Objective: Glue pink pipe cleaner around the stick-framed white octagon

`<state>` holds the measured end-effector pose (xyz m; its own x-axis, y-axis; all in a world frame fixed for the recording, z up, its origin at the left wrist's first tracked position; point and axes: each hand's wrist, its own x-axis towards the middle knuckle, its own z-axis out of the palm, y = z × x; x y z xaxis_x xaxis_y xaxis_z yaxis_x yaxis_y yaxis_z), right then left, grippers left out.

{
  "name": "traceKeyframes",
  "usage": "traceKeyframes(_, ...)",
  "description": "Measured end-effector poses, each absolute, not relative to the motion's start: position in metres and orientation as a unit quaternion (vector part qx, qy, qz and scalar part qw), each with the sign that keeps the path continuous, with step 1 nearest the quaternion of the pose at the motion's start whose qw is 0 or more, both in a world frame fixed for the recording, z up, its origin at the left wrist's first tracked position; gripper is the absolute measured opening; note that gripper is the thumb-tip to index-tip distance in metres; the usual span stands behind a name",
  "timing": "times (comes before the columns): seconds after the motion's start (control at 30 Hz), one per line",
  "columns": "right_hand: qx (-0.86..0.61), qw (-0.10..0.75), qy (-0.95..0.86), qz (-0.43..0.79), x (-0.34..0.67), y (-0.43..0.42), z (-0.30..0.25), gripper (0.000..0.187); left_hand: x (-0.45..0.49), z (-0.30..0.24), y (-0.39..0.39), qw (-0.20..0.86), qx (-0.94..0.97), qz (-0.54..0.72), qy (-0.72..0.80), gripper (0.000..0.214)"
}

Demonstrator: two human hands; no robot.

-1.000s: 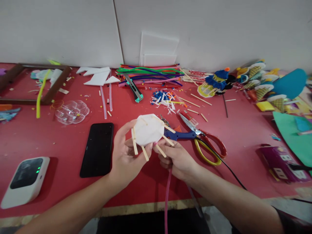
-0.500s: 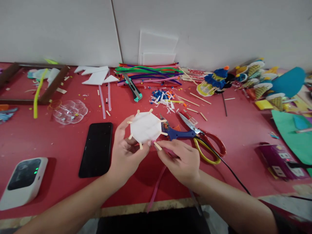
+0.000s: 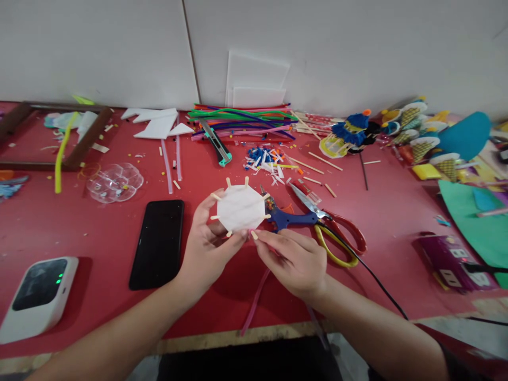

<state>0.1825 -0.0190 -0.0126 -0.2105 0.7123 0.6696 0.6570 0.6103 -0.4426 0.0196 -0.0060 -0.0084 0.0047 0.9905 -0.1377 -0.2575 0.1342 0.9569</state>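
Note:
A white octagonal piece, with short pale sticks standing out around its edge, is held above the table. My left hand grips it from the left and below, thumb on the lower rim. My right hand is closed at the lower right rim, pinching a pink strip whose tip shows beside one short stick. From under that hand a long pink strip hangs toward the table edge. Just behind lie a blue glue gun and scissors with red and yellow handles.
A black phone and a white device lie to the left. Behind are a box cutter, coloured pipe cleaners, and blue and white snippets. A purple box stands right. The glue gun's black cord runs to the front edge.
The white octagonal piece has tilted and shifted slightly right, so its sticks point at different angles. Both hands keep their hold, and the pink strip's lower end has risen a little.

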Motion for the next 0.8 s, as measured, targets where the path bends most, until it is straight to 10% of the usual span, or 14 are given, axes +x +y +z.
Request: traceKeyframes(0.8, -0.436, 0.449, -0.779, -0.027, 0.182, -0.021, -0.012, 0.013, 0.022, -0.004, -0.008, 0.582, 0.424, 0.534, 0.443, 0.074)
